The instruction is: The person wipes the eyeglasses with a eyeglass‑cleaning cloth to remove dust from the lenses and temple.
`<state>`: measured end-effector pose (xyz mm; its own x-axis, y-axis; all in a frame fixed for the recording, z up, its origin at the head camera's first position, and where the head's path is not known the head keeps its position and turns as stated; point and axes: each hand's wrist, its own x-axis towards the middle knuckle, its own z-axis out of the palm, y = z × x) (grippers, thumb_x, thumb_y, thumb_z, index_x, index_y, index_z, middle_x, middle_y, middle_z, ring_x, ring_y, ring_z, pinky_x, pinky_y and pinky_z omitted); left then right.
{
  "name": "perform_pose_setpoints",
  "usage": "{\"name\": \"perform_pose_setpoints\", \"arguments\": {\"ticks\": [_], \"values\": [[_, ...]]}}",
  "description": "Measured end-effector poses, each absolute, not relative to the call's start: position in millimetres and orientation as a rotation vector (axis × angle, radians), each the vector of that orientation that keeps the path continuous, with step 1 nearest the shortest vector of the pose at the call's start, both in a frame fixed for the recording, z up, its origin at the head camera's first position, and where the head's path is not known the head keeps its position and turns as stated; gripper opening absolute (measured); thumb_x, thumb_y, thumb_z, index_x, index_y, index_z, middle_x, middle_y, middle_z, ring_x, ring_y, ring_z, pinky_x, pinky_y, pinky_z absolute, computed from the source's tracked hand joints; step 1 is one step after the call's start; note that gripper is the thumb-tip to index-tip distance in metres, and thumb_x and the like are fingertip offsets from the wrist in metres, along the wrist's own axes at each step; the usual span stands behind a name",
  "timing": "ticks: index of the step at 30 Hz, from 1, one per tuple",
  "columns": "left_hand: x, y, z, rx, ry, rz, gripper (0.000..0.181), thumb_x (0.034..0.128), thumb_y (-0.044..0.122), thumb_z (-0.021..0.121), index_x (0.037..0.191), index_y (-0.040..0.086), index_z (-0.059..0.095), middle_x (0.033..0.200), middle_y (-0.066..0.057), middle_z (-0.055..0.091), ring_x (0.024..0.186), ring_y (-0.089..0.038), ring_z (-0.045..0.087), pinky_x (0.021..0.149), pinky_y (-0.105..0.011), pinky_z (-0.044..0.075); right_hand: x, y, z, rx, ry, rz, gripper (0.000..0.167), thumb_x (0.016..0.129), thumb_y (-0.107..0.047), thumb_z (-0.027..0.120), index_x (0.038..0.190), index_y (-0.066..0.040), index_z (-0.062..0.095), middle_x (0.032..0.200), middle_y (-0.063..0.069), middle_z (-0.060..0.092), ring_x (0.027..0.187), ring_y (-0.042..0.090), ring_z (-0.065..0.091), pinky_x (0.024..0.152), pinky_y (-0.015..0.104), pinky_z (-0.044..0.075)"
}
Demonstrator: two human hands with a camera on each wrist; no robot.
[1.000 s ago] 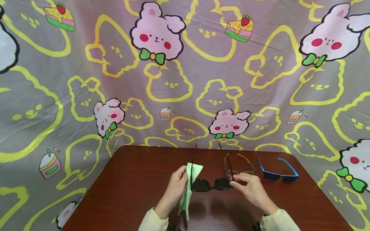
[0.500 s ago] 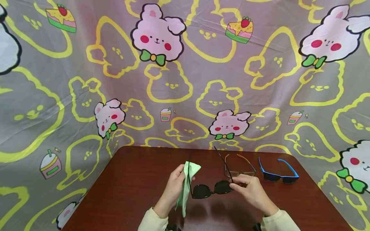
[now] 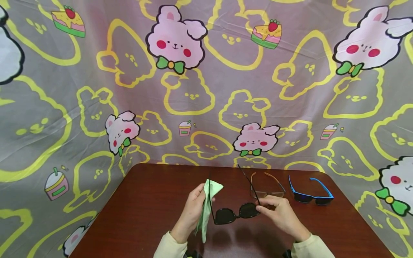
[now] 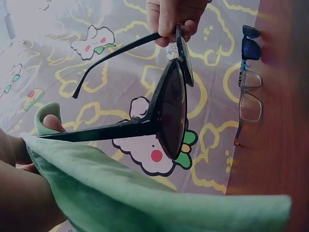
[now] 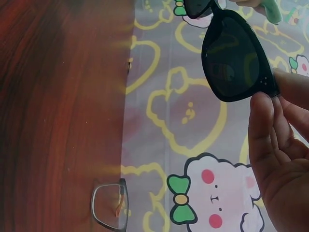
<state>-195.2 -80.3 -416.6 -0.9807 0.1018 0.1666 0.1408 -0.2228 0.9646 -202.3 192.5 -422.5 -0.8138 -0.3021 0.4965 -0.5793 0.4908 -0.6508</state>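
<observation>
A pair of black sunglasses (image 3: 225,216) hangs over the table with both temples spread. My right hand (image 3: 280,211) pinches the frame at its right hinge corner, as the right wrist view shows close up. A light green cloth (image 3: 205,211) is in my left hand (image 3: 192,208). In the left wrist view the cloth (image 4: 120,188) lies against the near temple, and a fingertip shows on its far side, so the left hand grips cloth and temple together. Part of that temple is hidden by the cloth.
Clear-lensed glasses with orange-brown temples (image 3: 274,179) lie behind the right hand. Blue-framed sunglasses (image 3: 326,196) lie farther right. The reddish-brown table (image 3: 145,200) meets a cartoon-patterned cloth backdrop (image 3: 193,107) at its back edge.
The sunglasses' left side has dropped and come nearer, so the frame now tilts. My left hand has shifted slightly left with the cloth. The right hand is almost where it was.
</observation>
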Motion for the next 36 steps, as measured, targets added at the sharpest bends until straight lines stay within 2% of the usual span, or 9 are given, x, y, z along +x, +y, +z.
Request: {"name": "perform_pose_setpoints", "arguments": {"ticks": [5, 12, 17, 21, 25, 29, 36], "values": [[-196.9, -81.0, -418.8, -0.26, -1.934, -2.449, 0.024, 0.1008, 0.015, 0.042, 0.107, -0.002, 0.058, 0.08, -0.002, 0.056, 0.068, -0.009, 0.054, 0.052, -0.018, 0.038, -193.0, 188.8, -408.8, 0.764, -2.401, 1.246, 0.011, 0.076, 0.004, 0.073, 0.085, -0.002, 0.073, 0.08, 0.001, 0.066, 0.068, 0.003, 0.056, 0.055, 0.023, 0.046], [-198.8, -81.8, -419.2, -0.264, -1.911, -2.475, 0.018, 0.0993, 0.013, 0.042, 0.099, 0.006, 0.059, 0.08, -0.002, 0.055, 0.076, -0.015, 0.054, 0.063, -0.021, 0.04, -192.5, 188.8, -408.4, 0.768, -2.395, 1.258, 0.011, 0.076, 0.005, 0.073, 0.085, -0.002, 0.073, 0.08, 0.001, 0.066, 0.068, 0.003, 0.056, 0.055, 0.024, 0.047], [-199.1, -82.9, -417.8, -0.29, -1.913, -2.498, 0.016, 0.0992, 0.017, 0.044, 0.094, 0.011, 0.057, 0.077, 0.0, 0.055, 0.069, -0.012, 0.051, 0.053, -0.02, 0.038, -197.1, 191.2, -415.2, 0.769, -2.396, 1.255, 0.011, 0.076, 0.006, 0.072, 0.085, -0.001, 0.073, 0.08, 0.002, 0.066, 0.068, 0.004, 0.057, 0.055, 0.024, 0.047], [-199.1, -83.8, -416.8, -0.308, -1.916, -2.514, 0.017, 0.0998, 0.021, 0.043, 0.093, 0.013, 0.056, 0.075, 0.001, 0.053, 0.06, -0.009, 0.044, 0.046, -0.02, 0.034, -207.8, 197.0, -430.5, 0.767, -2.401, 1.254, 0.012, 0.077, 0.002, 0.074, 0.086, -0.005, 0.074, 0.082, -0.001, 0.066, 0.069, 0.003, 0.057, 0.055, 0.024, 0.047], [-200.6, -83.5, -417.1, -0.308, -1.896, -2.521, 0.016, 0.0995, 0.018, 0.043, 0.093, 0.013, 0.057, 0.074, 0.001, 0.053, 0.063, -0.01, 0.047, 0.049, -0.02, 0.035, -214.8, 201.8, -440.9, 0.75, -2.423, 1.271, 0.01, 0.078, -0.006, 0.075, 0.088, -0.01, 0.075, 0.085, -0.003, 0.067, 0.072, 0.003, 0.058, 0.057, 0.024, 0.049], [-202.1, -83.2, -416.8, -0.296, -1.865, -2.536, 0.015, 0.099, 0.015, 0.043, 0.094, 0.011, 0.057, 0.074, 0.001, 0.053, 0.07, -0.013, 0.053, 0.055, -0.019, 0.038, -215.9, 203.2, -443.0, 0.759, -2.416, 1.278, 0.01, 0.078, -0.01, 0.076, 0.088, -0.011, 0.075, 0.086, -0.003, 0.067, 0.074, 0.003, 0.059, 0.058, 0.024, 0.049], [-202.5, -84.8, -415.0, -0.241, -1.88, -2.554, 0.016, 0.1001, 0.018, 0.042, 0.096, 0.011, 0.056, 0.074, 0.001, 0.054, 0.065, -0.008, 0.054, 0.045, -0.018, 0.035, -216.4, 203.5, -443.2, 0.815, -2.381, 1.227, 0.011, 0.077, -0.009, 0.077, 0.088, -0.01, 0.075, 0.084, -0.005, 0.067, 0.072, 0.003, 0.058, 0.056, 0.024, 0.049]]}}
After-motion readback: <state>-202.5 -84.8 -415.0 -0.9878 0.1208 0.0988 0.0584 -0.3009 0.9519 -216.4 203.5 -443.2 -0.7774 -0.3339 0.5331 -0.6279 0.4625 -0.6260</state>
